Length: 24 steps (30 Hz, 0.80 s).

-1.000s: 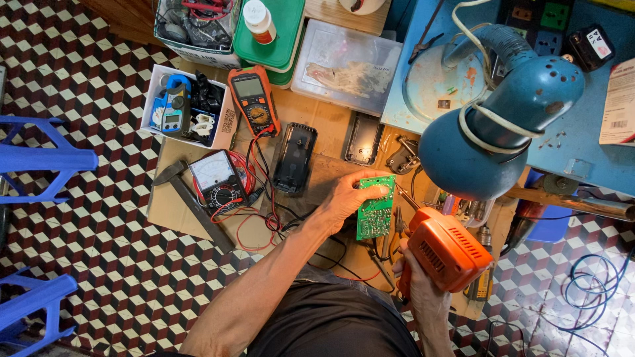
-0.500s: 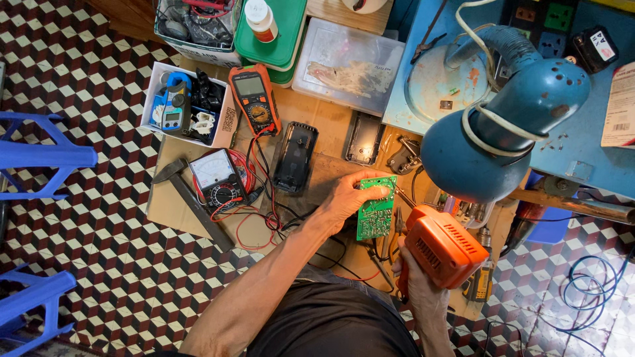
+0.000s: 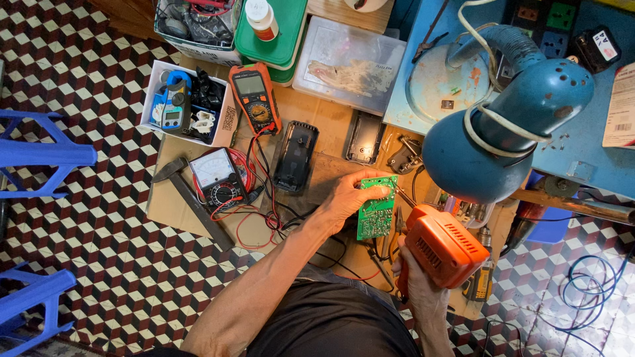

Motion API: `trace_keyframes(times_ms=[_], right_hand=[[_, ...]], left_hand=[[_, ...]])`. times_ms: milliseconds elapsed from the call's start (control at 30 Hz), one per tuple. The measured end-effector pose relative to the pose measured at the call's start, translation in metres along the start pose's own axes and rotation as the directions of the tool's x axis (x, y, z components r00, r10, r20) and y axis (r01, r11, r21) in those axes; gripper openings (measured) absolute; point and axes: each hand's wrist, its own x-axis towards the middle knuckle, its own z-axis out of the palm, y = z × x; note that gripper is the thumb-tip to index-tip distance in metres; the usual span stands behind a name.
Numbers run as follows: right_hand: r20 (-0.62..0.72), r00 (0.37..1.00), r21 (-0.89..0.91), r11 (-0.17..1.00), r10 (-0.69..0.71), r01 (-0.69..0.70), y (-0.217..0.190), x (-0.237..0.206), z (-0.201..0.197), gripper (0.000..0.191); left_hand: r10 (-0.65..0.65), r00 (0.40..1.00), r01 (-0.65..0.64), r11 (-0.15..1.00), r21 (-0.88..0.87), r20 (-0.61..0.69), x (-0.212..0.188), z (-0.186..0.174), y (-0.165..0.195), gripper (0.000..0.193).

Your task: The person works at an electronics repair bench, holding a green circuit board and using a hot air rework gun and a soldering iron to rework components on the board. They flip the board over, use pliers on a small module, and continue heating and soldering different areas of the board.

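My left hand [image 3: 350, 196] holds a green circuit board [image 3: 376, 210] over the brown work surface [image 3: 173, 205], fingers curled over its top edge. My right hand [image 3: 418, 285] grips an orange power tool [image 3: 442, 246] just right of the board, its body pointing up toward the blue lamp. A black battery pack [image 3: 296, 156] lies left of the board. Red and black leads run from an orange digital multimeter [image 3: 254, 96] and a black analogue meter [image 3: 217, 177] toward my left wrist.
A blue desk lamp [image 3: 501, 135] hangs over the right side. A white box of testers [image 3: 189, 104], a clear plastic tub [image 3: 348, 65] and a green-lidded container [image 3: 278, 33] stand at the back. Blue plastic stools [image 3: 40, 158] sit on the checkered floor at left.
The view has shifted slightly. My left hand stays on the circuit board and my right hand keeps hold of the orange tool; nothing else has moved.
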Motion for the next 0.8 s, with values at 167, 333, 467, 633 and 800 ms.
trace_keyframes(times_ms=[167,333,467,633,800], right_hand=[[-0.004,0.999,-0.023,0.999,-0.034,0.033,0.007,0.0023,-0.0023,0.036],[-0.023,1.0,-0.047,0.999,0.006,-0.007,0.0082,0.0019,-0.0022,0.032],[-0.036,0.999,-0.024,0.999,0.023,-0.024,0.0051,0.0002,-0.0002,0.032],[-0.021,1.0,-0.017,1.0,-0.002,0.001,0.0016,0.0001,0.0002,0.036],[-0.013,1.0,-0.023,1.0,-0.021,0.021,0.0014,-0.0007,0.0004,0.038]], left_hand=[[-0.007,1.0,0.007,1.0,0.002,-0.003,-0.0013,0.002,0.0019,0.044],[-0.006,1.0,0.006,1.0,-0.019,0.001,-0.0016,0.0018,0.0019,0.042],[0.006,1.0,-0.006,1.0,-0.004,-0.013,-0.001,0.0018,0.0012,0.042],[-0.012,1.0,0.012,1.0,-0.008,-0.017,-0.0008,0.0017,0.0011,0.042],[-0.007,1.0,0.007,1.0,-0.003,-0.016,-0.0004,0.0016,0.0018,0.043]])
